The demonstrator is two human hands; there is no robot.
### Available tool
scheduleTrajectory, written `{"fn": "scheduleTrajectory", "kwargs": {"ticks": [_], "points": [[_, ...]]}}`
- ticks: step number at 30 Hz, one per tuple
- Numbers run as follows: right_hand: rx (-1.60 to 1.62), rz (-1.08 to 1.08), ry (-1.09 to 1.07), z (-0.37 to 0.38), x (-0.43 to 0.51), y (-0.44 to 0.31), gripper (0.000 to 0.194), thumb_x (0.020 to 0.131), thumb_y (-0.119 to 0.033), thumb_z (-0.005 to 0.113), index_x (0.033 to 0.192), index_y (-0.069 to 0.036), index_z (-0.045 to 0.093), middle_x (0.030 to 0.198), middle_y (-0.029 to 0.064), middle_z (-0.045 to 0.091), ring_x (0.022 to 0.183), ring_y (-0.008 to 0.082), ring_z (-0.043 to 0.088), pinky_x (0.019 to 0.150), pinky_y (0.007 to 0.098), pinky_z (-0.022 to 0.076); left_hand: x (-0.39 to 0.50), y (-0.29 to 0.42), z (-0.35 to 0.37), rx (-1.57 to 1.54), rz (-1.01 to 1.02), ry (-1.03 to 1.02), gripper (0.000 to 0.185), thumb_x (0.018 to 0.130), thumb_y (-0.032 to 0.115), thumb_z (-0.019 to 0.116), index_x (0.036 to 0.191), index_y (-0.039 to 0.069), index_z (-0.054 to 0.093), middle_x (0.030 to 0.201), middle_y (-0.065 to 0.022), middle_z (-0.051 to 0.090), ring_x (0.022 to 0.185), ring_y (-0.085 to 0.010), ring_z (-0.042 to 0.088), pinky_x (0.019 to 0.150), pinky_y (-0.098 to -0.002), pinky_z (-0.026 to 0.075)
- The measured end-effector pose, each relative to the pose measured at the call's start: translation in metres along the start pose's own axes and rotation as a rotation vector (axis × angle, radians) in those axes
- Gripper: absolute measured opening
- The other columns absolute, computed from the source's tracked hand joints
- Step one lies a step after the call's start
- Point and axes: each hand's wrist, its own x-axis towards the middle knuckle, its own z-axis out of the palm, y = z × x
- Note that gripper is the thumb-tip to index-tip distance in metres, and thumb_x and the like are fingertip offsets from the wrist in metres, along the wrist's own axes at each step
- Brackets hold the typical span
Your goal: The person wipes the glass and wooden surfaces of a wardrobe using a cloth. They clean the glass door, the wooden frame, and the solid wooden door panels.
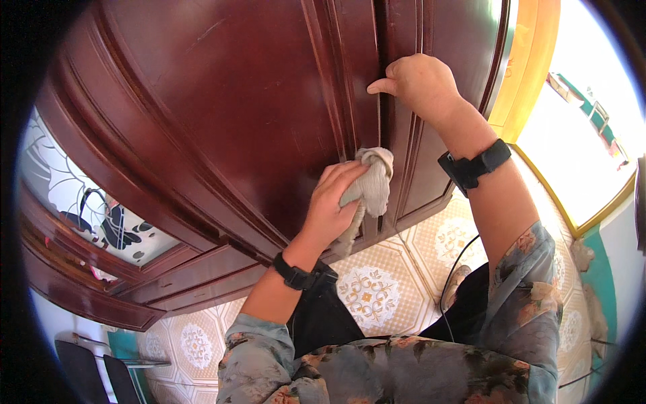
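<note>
In front of me stands a dark red-brown wooden cabinet with panelled doors. My left hand [330, 202] holds a crumpled greyish-white cloth [376, 184] against the lower part of the large cabinet door [242, 101], near its edge. Higher up and to the right, my right hand [426, 86] grips the door's edge at a dark upright gap [386, 111]. Its thumb lies across the front, while the other fingers are curled out of sight. Beyond that gap is a narrower panelled door [456, 60]. Each wrist wears a black strap.
Patterned floor tiles [368, 298] lie below the cabinet. A glass panel with floral print [101, 202] is at left, and dark chair parts [83, 363] stand lower left. A yellow frame [530, 65] borders a bright opening at right. A black cable [446, 298] hangs by my leg.
</note>
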Motion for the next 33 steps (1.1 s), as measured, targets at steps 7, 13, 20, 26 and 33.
{"fn": "scheduleTrajectory", "kwargs": {"ticks": [7,13,20,26,33], "points": [[0.078,0.034,0.051,-0.001,-0.021,-0.005,0.047,0.087,-0.048,0.072,0.072,-0.004,0.065,0.068,0.0176,0.063,0.072,0.0405,0.063,0.062,0.0462,0.0515,-0.007,-0.034,0.044,-0.814,-0.529,0.247,0.038,0.098,0.009,0.067,0.135,0.003,0.058,0.12,-0.0018,0.068,0.107,-0.0104,0.062,0.093,-0.0287,0.05],[0.461,0.065,0.083,0.018,-0.103,-0.051,0.06,0.08,-0.03,0.082,0.128,-0.003,0.059,0.122,0.0207,0.063,0.115,0.0382,0.059,0.098,0.0451,0.05,-0.017,-0.038,0.054,-0.936,-0.501,0.316,0.04,0.099,0.005,0.064,0.138,0.005,0.056,0.121,-0.0021,0.067,0.106,-0.0107,0.062,0.092,-0.0284,0.05],[0.864,0.239,0.04,0.074,-0.159,-0.13,0.104,0.068,-0.021,0.092,0.154,-0.008,0.036,0.161,0.0251,0.019,0.141,0.046,0.037,0.115,0.0476,0.0392,-0.031,-0.046,0.054,-1.187,-0.525,0.261,0.051,0.099,0.004,0.061,0.147,0.007,0.046,0.14,-0.0061,0.057,0.125,-0.0178,0.057,0.106,-0.0345,0.047],[0.75,0.228,0.03,0.08,-0.15,-0.118,0.088,0.066,0.003,0.081,0.146,-0.012,0.049,0.154,0.0212,0.031,0.139,0.0441,0.04,0.112,0.0454,0.0429,-0.039,-0.058,0.042,-1.462,-0.42,0.042,0.062,0.1,0.026,0.061,0.154,0.006,0.037,0.153,-0.0103,0.045,0.142,-0.0239,0.042,0.116,-0.0386,0.036],[0.541,0.327,0.479,0.029,-0.143,-0.069,0.071,0.076,0.0,0.071,0.142,-0.005,0.044,0.14,0.0192,0.048,0.131,0.0332,0.05,0.109,0.0408,0.0413,-0.034,-0.062,0.042,-1.174,-0.424,-0.14,0.052,0.105,0.032,0.057,0.148,0.005,0.047,0.148,-0.0077,0.053,0.137,-0.0179,0.047,0.115,-0.0337,0.035]]}}
